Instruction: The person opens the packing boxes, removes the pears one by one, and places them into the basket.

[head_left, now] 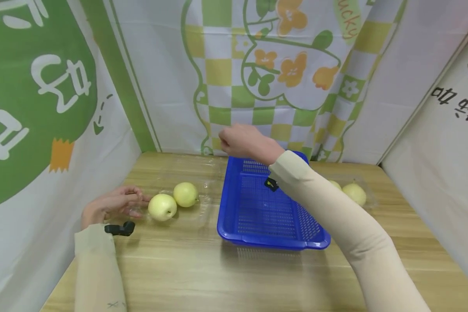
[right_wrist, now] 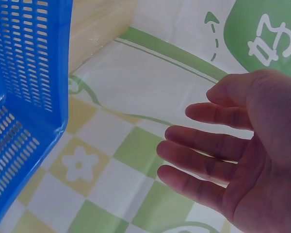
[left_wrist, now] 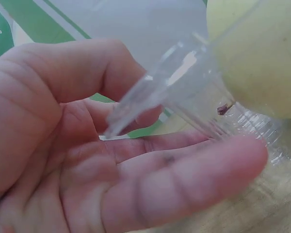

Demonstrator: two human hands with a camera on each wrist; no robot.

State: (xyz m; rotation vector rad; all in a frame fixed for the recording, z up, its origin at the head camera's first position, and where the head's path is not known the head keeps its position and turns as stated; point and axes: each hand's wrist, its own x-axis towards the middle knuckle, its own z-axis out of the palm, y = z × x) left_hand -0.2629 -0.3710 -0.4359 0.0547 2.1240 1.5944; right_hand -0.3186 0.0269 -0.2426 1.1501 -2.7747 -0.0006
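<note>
Two round pale yellow pears sit side by side on the left, in a thin clear plastic tray. At that tray's left edge, my left hand has the plastic rim between its bent thumb and fingers. One pear is close beyond the fingertips in the left wrist view. My right hand hovers above the far left corner of a blue plastic basket. Its fingers are loosely extended in the right wrist view and hold nothing. The basket's mesh floor shows partly, with my right forearm across it.
Right of the basket, partly behind my right sleeve, two more pears rest in another clear plastic tray. Printed cloth hangs behind and along both sides of the wooden table.
</note>
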